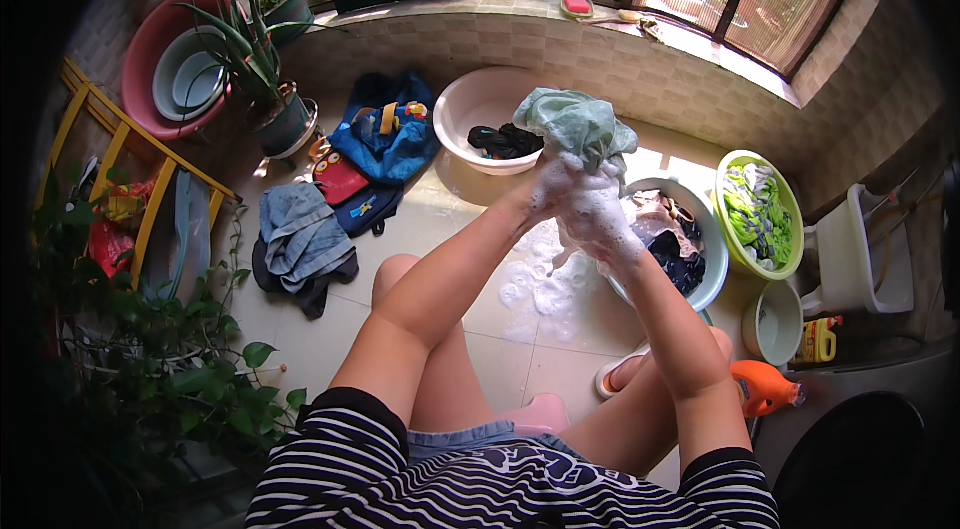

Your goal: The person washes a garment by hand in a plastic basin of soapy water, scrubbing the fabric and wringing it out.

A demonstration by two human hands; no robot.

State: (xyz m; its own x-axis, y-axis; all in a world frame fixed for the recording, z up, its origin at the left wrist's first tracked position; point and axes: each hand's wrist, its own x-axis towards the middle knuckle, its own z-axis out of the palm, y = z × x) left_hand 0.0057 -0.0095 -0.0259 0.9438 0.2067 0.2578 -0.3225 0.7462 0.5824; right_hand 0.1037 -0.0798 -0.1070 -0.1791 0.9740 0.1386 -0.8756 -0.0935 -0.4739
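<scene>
A wet, bunched pale green cloth [578, 124] is held up in front of me over the floor. My left hand [555, 187] and my right hand [598, 214] are close together at its lower end, both closed on it and thick with white suds. Foam hides most of the fingers. Below the hands, a patch of suds [545, 289] lies on the tiles. Just right of them stands a light blue basin [715, 259] with dark and pale pink clothes in it. Behind the cloth, to the left, a white basin [465, 94] holds a black garment [505, 141].
A green basin [790, 219] of lime-green clothes and a smaller pale basin [775, 324] stand right, near an orange bottle [765, 389]. Left lie folded denim [300, 234] and blue bags [390, 149]. A potted aloe [285, 124] and a yellow rack [125, 134] stand further left.
</scene>
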